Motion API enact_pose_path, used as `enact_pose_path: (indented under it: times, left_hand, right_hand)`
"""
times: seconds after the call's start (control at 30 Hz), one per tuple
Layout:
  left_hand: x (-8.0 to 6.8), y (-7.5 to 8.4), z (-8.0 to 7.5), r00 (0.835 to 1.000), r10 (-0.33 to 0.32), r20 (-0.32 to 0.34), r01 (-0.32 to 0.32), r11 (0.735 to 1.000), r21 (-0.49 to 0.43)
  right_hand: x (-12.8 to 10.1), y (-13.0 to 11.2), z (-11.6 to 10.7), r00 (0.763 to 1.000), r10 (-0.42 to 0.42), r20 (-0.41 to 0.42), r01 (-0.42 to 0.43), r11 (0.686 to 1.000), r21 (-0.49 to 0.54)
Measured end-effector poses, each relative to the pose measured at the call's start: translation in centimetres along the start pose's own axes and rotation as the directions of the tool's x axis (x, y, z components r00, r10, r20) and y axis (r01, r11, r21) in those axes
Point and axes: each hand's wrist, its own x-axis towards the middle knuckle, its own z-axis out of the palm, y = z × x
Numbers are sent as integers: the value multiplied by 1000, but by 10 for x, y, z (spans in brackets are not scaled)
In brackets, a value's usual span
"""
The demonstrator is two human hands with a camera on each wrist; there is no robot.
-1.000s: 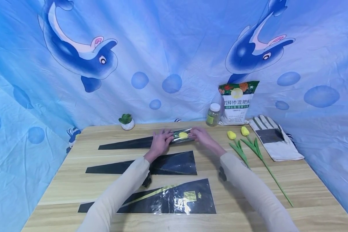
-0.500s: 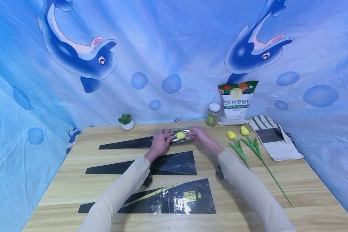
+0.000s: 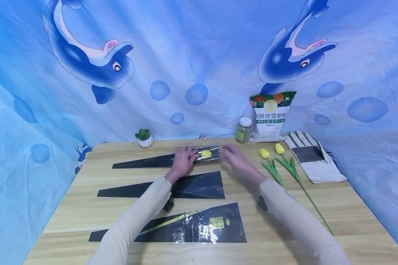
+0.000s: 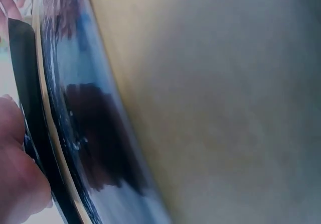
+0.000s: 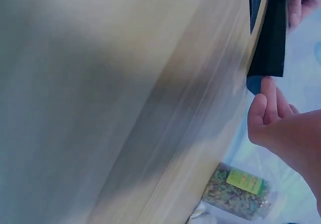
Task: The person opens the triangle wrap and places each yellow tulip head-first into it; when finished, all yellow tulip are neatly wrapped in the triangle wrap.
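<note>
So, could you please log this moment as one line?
left hand: on far sleeve | right hand: at its wide end | yellow tulip: inside | two tulips: on table

My light wooden bench (image 3: pixel 351 206) carries three long black tapered plastic flower sleeves: the far one (image 3: pixel 142 162) with a yellow tulip head (image 3: pixel 206 153) inside, a middle one (image 3: pixel 185 186) and a near printed one (image 3: pixel 199 228). Two loose yellow tulips (image 3: pixel 286 165), a white work glove (image 3: pixel 313 158), a white-capped jar (image 3: pixel 244 130), a fertiliser bag (image 3: pixel 270 117) and a small potted succulent (image 3: pixel 144 138) sit along the back.
</note>
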Motion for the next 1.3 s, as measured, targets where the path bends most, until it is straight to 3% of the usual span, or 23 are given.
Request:
enact_pose_path:
  times: [0.2, 0.3, 0.47, 0.53, 0.73, 0.87, 1.1, 1.3]
  left_hand:
    - [-5, 2, -8, 1000, 1, 5, -1, 1000, 29]
    - [-11, 6, -15, 999, 25, -28, -24, 999, 38]
    - [-35, 19, -31, 986, 112, -125, -109, 993, 36]
    - [-47, 26, -34, 983, 138, -125, -137, 990, 12]
    - [-77, 39, -31, 978, 208, 6, -208, 978, -5]
    - [-89, 38, -27, 981, 184, 65, -185, 983, 13]
    - [-96, 33, -14, 982, 112, 155, -114, 993, 5]
    - [-96, 31, -10, 977, 97, 188, -96, 995, -18]
  right_hand:
    - [-19, 2, -13, 999, -13, -47, 6, 991, -136]
    - [-30, 1, -20, 998, 6, -69, -18, 985, -174]
    - [-48, 4, -27, 998, 17, -66, -29, 981, -193]
    - [-53, 7, -27, 998, -11, -58, -1, 979, -202]
    - [-72, 11, -21, 1000, -25, -18, 20, 968, -252]
    - [-78, 9, -12, 1000, -4, 17, 8, 971, -240]
    - [-75, 17, -2, 1000, 17, 8, -15, 974, -224]
    - [-73, 23, -2, 1000, 18, -2, -18, 978, -210]
